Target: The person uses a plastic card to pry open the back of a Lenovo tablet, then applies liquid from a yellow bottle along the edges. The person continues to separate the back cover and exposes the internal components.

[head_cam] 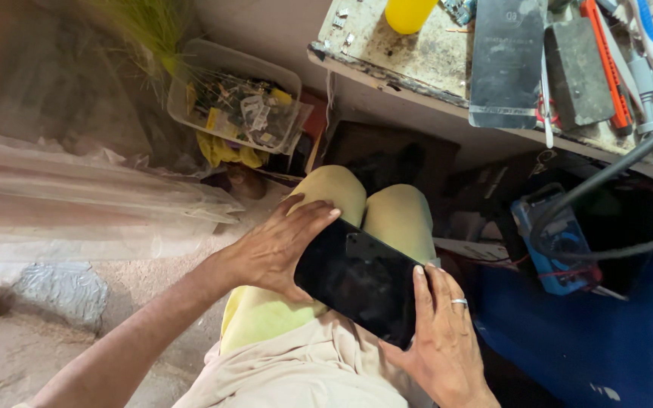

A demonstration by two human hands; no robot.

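Phone [360,278] lies across the person's lap, dark screen up, over the yellow knees [372,204] which support it from below. Left hand [277,249] curls around its upper left edge, fingers on top, thumb beneath. Right hand [440,332] (a ring on one finger) clasps the lower right corner, so the phone probably stays steady. Cluttered bench [425,57] stands ahead.

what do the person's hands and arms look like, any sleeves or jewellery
Both forearms are bare, with no sleeves, gloves or watch in view. The right hand wears a plain silver-coloured ring on one finger. The left hand shows no ring or band on its visible fingers. The nails look short and unpainted.
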